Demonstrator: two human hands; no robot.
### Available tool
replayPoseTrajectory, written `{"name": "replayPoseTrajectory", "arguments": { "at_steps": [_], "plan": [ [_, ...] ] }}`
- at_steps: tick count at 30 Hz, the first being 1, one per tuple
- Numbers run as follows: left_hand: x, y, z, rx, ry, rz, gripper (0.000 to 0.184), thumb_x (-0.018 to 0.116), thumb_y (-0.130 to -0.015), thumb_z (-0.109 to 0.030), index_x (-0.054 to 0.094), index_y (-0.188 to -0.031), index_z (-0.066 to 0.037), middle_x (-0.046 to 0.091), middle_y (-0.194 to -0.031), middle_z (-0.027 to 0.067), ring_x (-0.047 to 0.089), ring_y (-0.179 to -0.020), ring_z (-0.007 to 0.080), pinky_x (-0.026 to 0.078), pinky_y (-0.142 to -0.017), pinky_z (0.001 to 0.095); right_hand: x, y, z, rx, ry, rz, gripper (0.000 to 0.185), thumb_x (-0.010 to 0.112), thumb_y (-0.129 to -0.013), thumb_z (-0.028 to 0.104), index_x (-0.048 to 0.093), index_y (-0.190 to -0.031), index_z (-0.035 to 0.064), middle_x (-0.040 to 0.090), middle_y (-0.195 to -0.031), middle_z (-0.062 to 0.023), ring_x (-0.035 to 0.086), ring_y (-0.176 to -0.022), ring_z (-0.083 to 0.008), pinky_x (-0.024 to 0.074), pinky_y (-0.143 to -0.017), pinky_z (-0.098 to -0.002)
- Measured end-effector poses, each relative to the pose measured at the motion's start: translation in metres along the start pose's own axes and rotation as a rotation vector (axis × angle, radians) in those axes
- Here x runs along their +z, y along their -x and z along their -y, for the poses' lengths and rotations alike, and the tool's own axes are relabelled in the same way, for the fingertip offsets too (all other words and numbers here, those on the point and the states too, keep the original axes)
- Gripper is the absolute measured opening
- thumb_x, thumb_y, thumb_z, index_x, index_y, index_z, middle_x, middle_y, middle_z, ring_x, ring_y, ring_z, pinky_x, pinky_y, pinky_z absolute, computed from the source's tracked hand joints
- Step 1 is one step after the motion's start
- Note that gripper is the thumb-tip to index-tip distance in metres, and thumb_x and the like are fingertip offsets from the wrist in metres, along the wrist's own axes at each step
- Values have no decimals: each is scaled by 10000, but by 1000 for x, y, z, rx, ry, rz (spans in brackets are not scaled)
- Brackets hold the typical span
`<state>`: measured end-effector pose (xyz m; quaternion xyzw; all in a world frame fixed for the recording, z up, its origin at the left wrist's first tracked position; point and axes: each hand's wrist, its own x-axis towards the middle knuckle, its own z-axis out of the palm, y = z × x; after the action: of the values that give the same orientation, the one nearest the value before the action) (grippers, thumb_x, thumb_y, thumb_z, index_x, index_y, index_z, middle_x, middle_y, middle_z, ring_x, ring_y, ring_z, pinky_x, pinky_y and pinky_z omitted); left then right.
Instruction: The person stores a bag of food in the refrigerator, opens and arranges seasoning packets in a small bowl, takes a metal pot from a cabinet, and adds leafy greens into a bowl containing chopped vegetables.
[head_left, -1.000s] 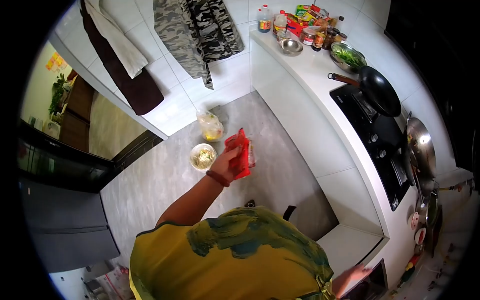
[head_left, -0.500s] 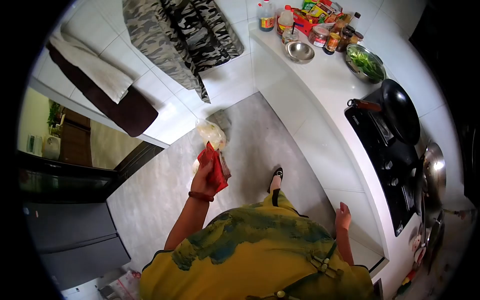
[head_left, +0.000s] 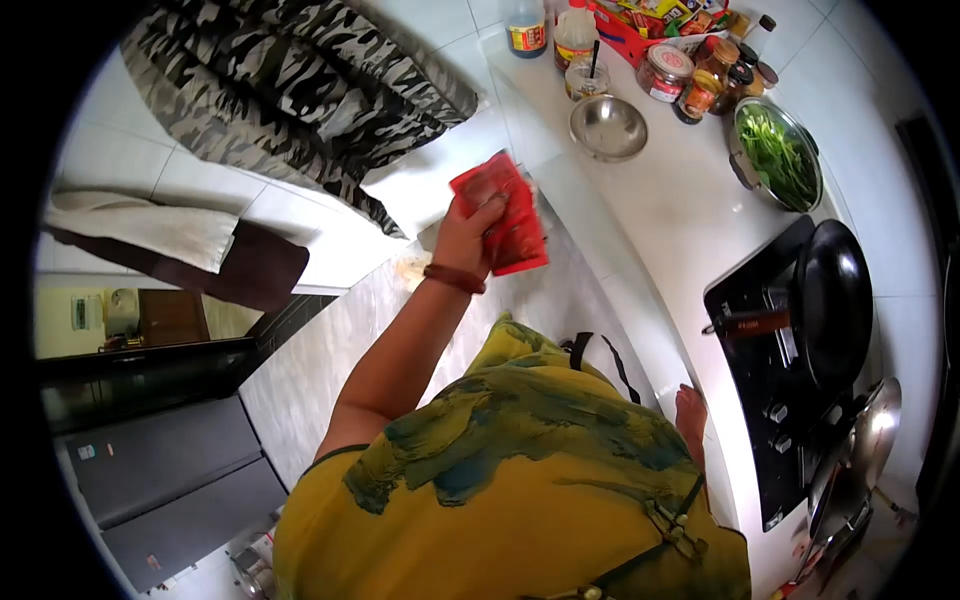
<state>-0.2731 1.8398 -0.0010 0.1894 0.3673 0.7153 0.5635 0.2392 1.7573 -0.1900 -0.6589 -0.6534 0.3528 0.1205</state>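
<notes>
My left hand (head_left: 470, 232) is closed on a flat red packet (head_left: 512, 222), thumb across its face, raised in front of my body. The print on the packet is too blurred to read. A dark red bracelet (head_left: 454, 278) circles that wrist. Low beside the white counter front, my right hand (head_left: 690, 412) hangs near my hip with nothing visible in it. Its fingers look loose and partly apart. The nearest thing on the counter to the packet is a small steel bowl (head_left: 609, 128).
On the counter (head_left: 665, 215) stand sauce bottles, jars (head_left: 666, 72), a steel pot of green leaves (head_left: 776, 155) and a black gas stove (head_left: 755, 400) with a black wok (head_left: 835, 305). Camouflage cloth (head_left: 330, 90) and towels (head_left: 265, 265) hang at left. A grey fridge (head_left: 170, 490) stands lower left.
My left hand has risen and moved right with the red packet, toward the counter. My body and view have shifted nearer the counter. The right hand still hangs beside it.
</notes>
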Motion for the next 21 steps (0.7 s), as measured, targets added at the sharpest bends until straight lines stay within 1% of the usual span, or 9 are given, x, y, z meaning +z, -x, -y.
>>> {"name": "replayPoseTrajectory", "arguments": {
  "at_steps": [2, 3, 6, 8, 10, 11, 15, 18, 21],
  "plan": [
    [25, -40, -5, 13, -175, -113, 416, 546, -827, 44, 435, -1225, -6, 573, -1132, 122, 599, -979, 223, 530, -826, 359, 14, -7, -26, -118, 128, -3, 301, 555, -864, 178, 589, -1130, 40, 655, -1000, -154, 631, -934, -237, 484, -822, -335],
    [29, -67, 1, 97, -207, -46, 418, 564, -819, 50, 448, -1217, -5, 585, -1117, 114, 601, -970, 213, 530, -819, 343, 1, 1, 31, 142, 41, 0, 294, 548, -874, 215, 591, -1117, 56, 655, -987, -161, 631, -937, -254, 484, -816, -348],
    [50, -142, 18, 190, -319, 88, 397, 592, -812, 3, 473, -1191, 11, 606, -1080, 114, 614, -933, 182, 528, -791, 304, 36, 11, -16, 286, -151, -9, 304, 531, -882, 243, 584, -1118, 59, 646, -1020, -155, 625, -951, -262, 485, -803, -349],
    [60, -185, 28, 130, -595, 108, 409, 631, -791, -55, 500, -1174, 3, 626, -1049, 109, 624, -901, 170, 521, -782, 295, 71, 30, -61, 202, 66, -44, 292, 495, -903, 256, 583, -1106, 65, 633, -1016, -142, 617, -945, -254, 490, -788, -349],
    [66, -222, 42, 250, -811, 226, 406, 668, -762, -113, 533, -1135, -25, 629, -1030, 149, 631, -900, 277, 501, -793, 349, 80, 40, -46, 171, 414, -32, 288, 486, -912, 263, 584, -1100, 69, 632, -999, -117, 617, -927, -226, 493, -781, -346],
    [69, -237, 47, 313, -922, 296, 389, 667, -755, -113, 539, -1112, -25, 621, -1015, 164, 613, -912, 312, 489, -801, 374, 88, 46, -36, 217, 400, -36, 286, 489, -911, 258, 586, -1102, 68, 635, -994, -115, 618, -920, -224, 494, -777, -344],
    [51, -282, 77, 461, -1246, 639, 445, 660, -744, -104, 504, -1154, -29, 598, -1033, 215, 577, -971, 362, 456, -854, 390, 114, 47, 31, 385, 55, -116, 281, 501, -908, 238, 590, -1110, 65, 643, -972, -107, 624, -889, -214, 499, -763, -335],
    [48, -286, 79, 354, -1333, 731, 576, 700, -704, -172, 463, -1224, -105, 572, -1053, 197, 540, -994, 368, 418, -890, 428, 131, 39, 83, 442, -203, -187, 278, 510, -905, 223, 593, -1117, 63, 650, -956, -100, 629, -867, -207, 503, -752, -329],
    [53, -281, 71, 497, -1424, 695, 622, 715, -694, -217, 460, -1256, -140, 526, -1143, 178, 482, -1077, 360, 365, -948, 449, 136, 28, 127, 435, -433, -259, 276, 519, -902, 207, 596, -1123, 61, 657, -940, -94, 633, -844, -200, 506, -742, -322]
  ]
}}
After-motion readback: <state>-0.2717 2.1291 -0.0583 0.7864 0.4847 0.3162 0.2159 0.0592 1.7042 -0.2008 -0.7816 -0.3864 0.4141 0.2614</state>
